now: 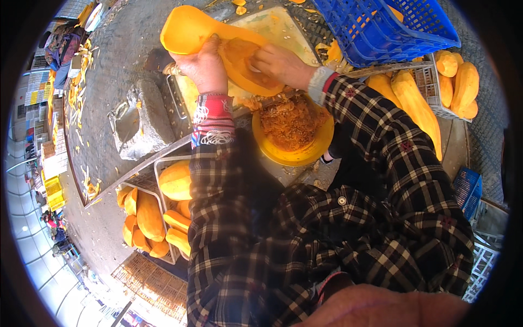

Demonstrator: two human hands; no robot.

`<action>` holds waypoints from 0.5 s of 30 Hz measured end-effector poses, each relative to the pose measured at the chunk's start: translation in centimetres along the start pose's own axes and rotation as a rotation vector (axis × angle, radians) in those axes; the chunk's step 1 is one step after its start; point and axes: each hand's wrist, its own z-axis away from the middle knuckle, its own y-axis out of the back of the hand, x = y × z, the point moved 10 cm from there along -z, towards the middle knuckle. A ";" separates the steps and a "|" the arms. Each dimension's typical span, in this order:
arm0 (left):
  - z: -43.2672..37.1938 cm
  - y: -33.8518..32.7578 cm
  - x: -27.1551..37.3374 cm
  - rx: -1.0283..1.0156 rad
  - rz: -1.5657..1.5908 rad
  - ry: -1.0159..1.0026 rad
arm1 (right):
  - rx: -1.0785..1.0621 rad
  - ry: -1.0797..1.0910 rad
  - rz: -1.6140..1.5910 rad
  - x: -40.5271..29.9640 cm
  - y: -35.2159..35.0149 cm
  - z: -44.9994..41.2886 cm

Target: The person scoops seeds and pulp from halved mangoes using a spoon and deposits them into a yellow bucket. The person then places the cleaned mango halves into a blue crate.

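Note:
My left hand grips a peeled, halved orange squash near its neck, with the hollowed side facing me. The fingers of my right hand are inside the seed cavity, curled around something I cannot make out, perhaps a scraping tool. Below the squash stands a yellow basin heaped with squash pulp and seeds. A pale cutting board strewn with seeds lies under and behind the squash.
A blue plastic crate stands at upper right, beside crates of peeled squash. More squash fills crates at lower left. A rough block is left of the board. A person is at far upper left.

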 end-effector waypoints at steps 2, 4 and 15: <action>0.0 -0.6 0.4 -0.044 -0.002 -0.002 | -0.238 -0.116 0.073 0.0 -1.3 3.0; 0.3 -1.2 0.8 -0.086 -0.025 0.010 | -0.133 -0.229 -0.037 -0.8 0.5 6.0; 2.0 -3.6 1.6 -0.201 -0.014 -0.106 | -0.128 -0.398 -0.263 -1.0 -0.6 5.8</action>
